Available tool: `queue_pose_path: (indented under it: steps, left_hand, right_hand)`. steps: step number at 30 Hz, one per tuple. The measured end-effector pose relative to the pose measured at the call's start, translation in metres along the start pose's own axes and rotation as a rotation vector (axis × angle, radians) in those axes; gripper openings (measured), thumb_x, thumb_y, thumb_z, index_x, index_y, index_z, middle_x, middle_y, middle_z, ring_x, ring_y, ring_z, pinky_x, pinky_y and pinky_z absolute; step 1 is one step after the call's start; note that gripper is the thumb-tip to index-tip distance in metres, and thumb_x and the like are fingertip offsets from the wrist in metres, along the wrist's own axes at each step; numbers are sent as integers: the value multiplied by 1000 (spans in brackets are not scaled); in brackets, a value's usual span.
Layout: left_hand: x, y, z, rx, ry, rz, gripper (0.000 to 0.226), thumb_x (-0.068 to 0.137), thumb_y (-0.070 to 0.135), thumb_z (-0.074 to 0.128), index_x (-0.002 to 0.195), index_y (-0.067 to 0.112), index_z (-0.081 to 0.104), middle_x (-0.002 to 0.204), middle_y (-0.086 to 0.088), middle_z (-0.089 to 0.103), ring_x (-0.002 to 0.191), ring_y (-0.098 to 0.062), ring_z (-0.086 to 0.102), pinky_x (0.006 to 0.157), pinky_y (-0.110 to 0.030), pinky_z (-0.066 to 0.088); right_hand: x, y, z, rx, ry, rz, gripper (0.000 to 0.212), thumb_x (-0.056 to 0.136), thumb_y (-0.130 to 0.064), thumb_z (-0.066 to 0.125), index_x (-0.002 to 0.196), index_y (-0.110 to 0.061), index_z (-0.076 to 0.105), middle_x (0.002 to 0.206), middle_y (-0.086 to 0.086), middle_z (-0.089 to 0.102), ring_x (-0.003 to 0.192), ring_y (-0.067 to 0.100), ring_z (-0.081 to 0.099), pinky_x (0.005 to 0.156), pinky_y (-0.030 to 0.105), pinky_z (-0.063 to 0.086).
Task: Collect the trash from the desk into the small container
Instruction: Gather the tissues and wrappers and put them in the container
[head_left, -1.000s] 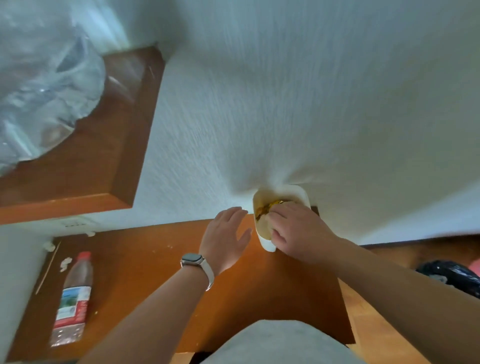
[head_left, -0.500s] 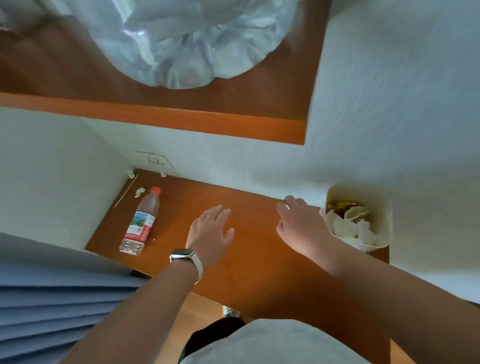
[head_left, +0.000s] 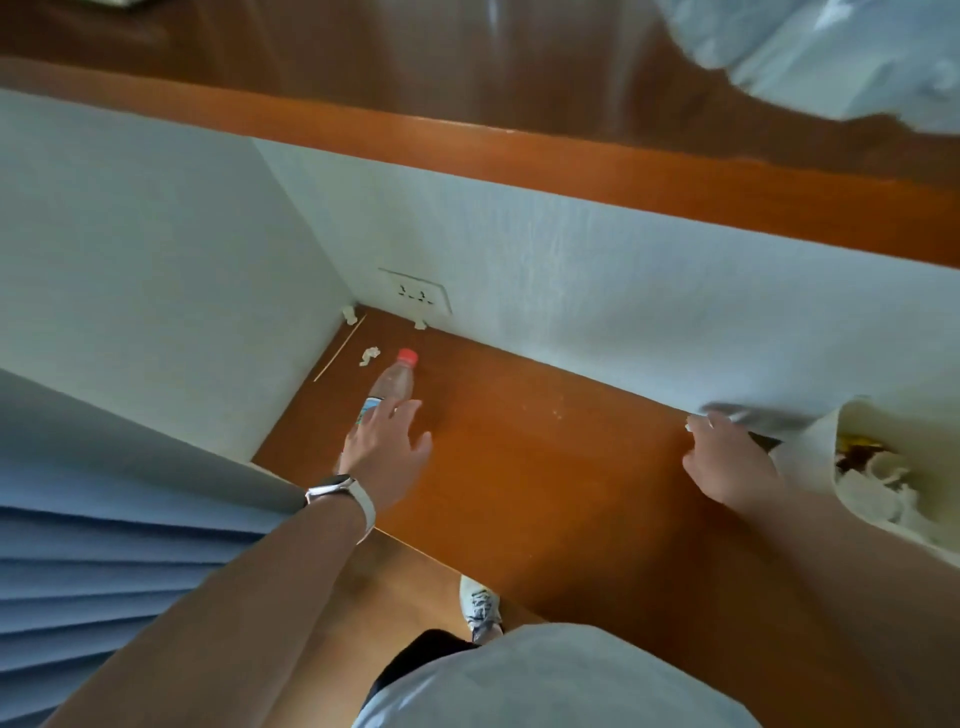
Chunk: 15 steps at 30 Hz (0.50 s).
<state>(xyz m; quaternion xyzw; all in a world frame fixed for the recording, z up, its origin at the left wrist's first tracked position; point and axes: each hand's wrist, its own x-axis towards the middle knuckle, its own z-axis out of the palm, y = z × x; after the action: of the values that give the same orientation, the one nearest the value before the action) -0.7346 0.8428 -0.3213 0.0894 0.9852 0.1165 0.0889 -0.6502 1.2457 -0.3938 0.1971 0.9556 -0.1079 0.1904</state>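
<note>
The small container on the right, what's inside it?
The small container holds crumpled white tissues and something yellow-brown behind them. Its bottom is covered by that trash, and the frame edge cuts off its right part.

White textured walls (head_left: 597, 270) meet in a corner behind the brown wooden counter (head_left: 545, 467), with a white socket plate (head_left: 415, 297) low on one. A wooden shelf (head_left: 467, 93) runs overhead, and blue pleated curtains (head_left: 104, 561) hang at left.
</note>
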Motion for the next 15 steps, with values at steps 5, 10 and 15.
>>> queue_pose_path:
  steps: [5,10,15]
  left_hand:
    - [18,-29,-2,-27,6,21,51,94,36,55,142,29,39,144,1,49,119,-22,52,95,-42,46]
    - [37,-43,-2,-69,-11,57,56,96,34,53,147,29,32,137,1,54,119,-22,52,98,-44,47]
    - [64,-64,-3,-87,22,134,43,97,40,48,139,28,44,128,2,56,117,-21,53,92,-38,47]
  right_hand:
    - [7,-18,19,38,57,30,28,91,-11,49,118,-7,53,122,14,50,110,34,50,87,46,49]
    - [1,-50,27,93,33,52,17,83,0,42,74,-13,39,86,8,46,69,19,40,55,30,30]
    - [-12,-105,27,167,109,-82,14,88,-8,51,75,-12,49,76,2,49,64,18,48,58,37,48]
